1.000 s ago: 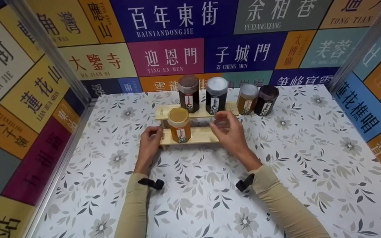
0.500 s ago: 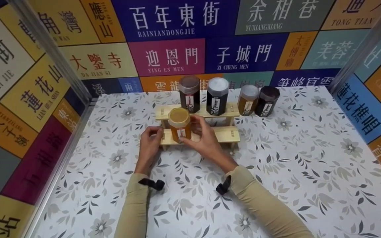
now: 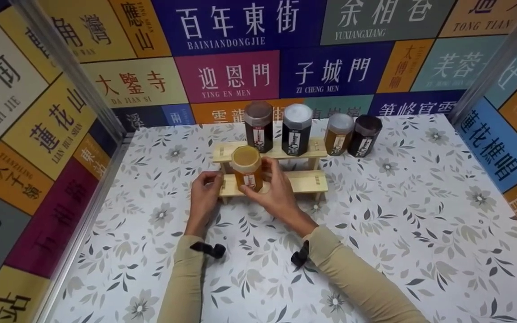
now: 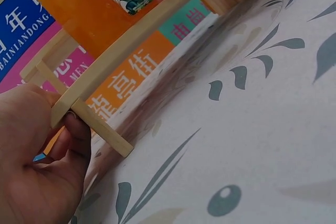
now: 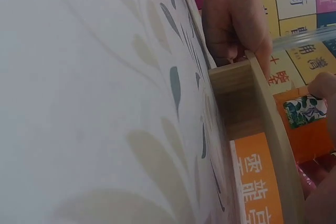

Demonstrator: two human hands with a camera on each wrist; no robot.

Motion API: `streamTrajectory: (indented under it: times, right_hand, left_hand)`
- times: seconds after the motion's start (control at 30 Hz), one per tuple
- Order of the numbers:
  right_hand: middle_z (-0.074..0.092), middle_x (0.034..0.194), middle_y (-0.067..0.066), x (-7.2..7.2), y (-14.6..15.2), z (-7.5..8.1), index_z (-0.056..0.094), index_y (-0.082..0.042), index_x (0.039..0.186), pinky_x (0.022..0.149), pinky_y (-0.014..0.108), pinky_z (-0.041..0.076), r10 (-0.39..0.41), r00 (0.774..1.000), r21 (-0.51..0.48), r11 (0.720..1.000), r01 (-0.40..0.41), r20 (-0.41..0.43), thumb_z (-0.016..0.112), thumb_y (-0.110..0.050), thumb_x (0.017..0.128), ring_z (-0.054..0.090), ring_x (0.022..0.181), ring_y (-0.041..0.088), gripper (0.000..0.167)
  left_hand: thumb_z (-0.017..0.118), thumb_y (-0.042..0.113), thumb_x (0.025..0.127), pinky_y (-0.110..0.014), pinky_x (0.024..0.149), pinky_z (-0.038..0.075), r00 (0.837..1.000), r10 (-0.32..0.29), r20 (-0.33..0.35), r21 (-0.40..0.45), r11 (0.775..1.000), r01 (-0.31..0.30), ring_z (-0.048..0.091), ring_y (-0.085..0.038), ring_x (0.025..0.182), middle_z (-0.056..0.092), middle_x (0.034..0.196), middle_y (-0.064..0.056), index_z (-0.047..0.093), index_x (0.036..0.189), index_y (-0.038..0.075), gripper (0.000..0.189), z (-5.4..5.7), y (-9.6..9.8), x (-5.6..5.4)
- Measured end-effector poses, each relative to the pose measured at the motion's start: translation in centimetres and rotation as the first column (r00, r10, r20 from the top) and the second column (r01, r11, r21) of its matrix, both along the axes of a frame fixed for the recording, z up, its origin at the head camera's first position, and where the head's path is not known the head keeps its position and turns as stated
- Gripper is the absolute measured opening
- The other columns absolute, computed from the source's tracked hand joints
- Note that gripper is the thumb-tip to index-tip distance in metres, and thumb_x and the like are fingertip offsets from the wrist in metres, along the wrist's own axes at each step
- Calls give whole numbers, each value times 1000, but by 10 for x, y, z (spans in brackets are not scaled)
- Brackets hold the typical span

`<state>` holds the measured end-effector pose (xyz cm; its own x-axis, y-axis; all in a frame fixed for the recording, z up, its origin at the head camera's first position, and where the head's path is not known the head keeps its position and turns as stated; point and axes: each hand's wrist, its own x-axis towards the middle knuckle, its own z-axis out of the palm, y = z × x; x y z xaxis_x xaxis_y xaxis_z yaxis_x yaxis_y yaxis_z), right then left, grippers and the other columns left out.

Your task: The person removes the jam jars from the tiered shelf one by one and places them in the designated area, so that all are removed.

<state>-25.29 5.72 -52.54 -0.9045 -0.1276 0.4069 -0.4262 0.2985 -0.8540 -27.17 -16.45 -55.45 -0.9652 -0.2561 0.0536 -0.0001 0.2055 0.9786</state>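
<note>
An eight-sided jar of amber contents (image 3: 244,174) stands upright at the left part of the lower step of a small two-step wooden rack (image 3: 305,183). My right hand (image 3: 281,190) grips this jar from the right, thumb across its front label and fingers behind. At the left end of the same step, my left hand (image 3: 203,193) pinches the board; the left wrist view shows thumb and fingers round the wooden edge (image 4: 113,56) by a leg. Two dark jars, one with a brown lid (image 3: 258,130) and one with a silvery lid (image 3: 297,132), stand on the upper step.
Right of the rack, a brown-amber jar (image 3: 339,134) and a dark jar (image 3: 365,137) stand side by side on the table. A floral-patterned cloth (image 3: 397,251) covers the tabletop. Colourful panels with Chinese lettering (image 3: 231,74) wall in the back and sides.
My right hand has come left from the rack's right part to the amber jar and taken hold of it. The left hand keeps its place on the step's end.
</note>
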Motion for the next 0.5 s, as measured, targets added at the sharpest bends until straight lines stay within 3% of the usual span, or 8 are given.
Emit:
streamTrajectory:
  times: [0.2,0.5]
  right_hand:
    - [60,145,13,6,10,0,45,-8,155,107,38,58,-29,999,15,999,30,-27,97,-26,82,66,128,28,91]
    - [63,136,11,12,43,1,51,-8,149,98,42,61,-115,993,8,993,115,-37,98,-28,78,66,118,26,87]
  left_hand:
    - [73,21,103,-22,81,52,999,14,-44,-36,999,-15,64,-18,96,71,103,-10,75,115,5,20,-1,1,0]
    - [72,21,103,-24,85,51,999,11,-53,-66,998,-14,64,-18,96,71,103,-10,75,115,5,20,1,0,0]
